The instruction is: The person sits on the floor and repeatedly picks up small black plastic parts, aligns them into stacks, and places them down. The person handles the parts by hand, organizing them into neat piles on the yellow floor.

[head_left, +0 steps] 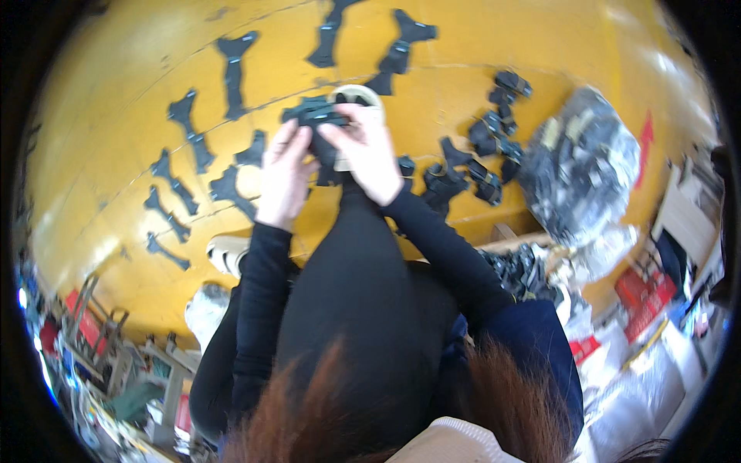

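Note:
Both hands are raised in front of my knees, closed on a small stack of black fabric pieces (315, 114). My left hand (287, 170) pinches the near left side of it. Fingers and thumb of my right hand (364, 147) grip its right edge. Small pale marks show on the stack, too blurred to make out. Behind the right hand is my light-coloured shoe (361, 94). Similar flat black pieces with forked ends lie in spaced piles on the yellow floor, such as one long piece (233, 77) beyond my left hand.
Bundled black pieces (486, 135) lie to the right, beside a large clear plastic bag (580, 166) filled with dark and grey things. A red arrow (645, 148) marks the floor. Red crates (647, 301) stand at the right, stools and clutter (116, 347) at lower left.

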Available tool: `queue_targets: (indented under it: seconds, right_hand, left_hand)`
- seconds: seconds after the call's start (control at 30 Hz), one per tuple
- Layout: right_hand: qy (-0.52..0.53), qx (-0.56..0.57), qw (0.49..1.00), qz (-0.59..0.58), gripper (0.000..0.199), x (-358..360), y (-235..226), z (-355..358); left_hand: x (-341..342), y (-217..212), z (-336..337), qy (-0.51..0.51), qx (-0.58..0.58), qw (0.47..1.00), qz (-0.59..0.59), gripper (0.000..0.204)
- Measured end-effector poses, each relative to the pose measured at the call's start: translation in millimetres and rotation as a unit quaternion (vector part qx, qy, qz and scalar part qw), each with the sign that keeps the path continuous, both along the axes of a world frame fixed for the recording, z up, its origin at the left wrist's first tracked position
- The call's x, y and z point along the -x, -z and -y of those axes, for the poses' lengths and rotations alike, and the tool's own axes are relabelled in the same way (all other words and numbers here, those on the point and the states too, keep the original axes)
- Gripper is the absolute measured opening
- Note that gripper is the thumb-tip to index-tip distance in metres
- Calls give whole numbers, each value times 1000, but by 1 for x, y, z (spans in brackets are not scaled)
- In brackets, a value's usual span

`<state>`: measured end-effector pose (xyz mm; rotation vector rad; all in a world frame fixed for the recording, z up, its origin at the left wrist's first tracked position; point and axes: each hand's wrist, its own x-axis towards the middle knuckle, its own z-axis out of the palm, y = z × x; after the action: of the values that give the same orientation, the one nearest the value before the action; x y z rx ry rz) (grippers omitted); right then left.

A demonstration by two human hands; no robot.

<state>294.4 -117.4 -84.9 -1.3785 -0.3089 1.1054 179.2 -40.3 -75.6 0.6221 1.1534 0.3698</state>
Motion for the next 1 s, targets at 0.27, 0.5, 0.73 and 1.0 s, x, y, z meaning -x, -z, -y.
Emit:
queue_targets:
  seconds: [0.27,0.5,0.73,1.0]
  right_hand:
    - [42,46,996,-71,24,-8,2,7]
    - [-59,91,983,152,48,-24,9,19]
    - [-334,126,894,273,47,-11,13,38]
    - [-235,102,961,101,46,-7,12,37]
  left_hand:
    - [-19,-4,2,96,-110,984,103,36]
    - [-9,16,22,260,-291,919,-54,45]
    - [0,34,35,389,-252,877,-122,39]
    - [-1,30,23,362,-211,897,-143,42]
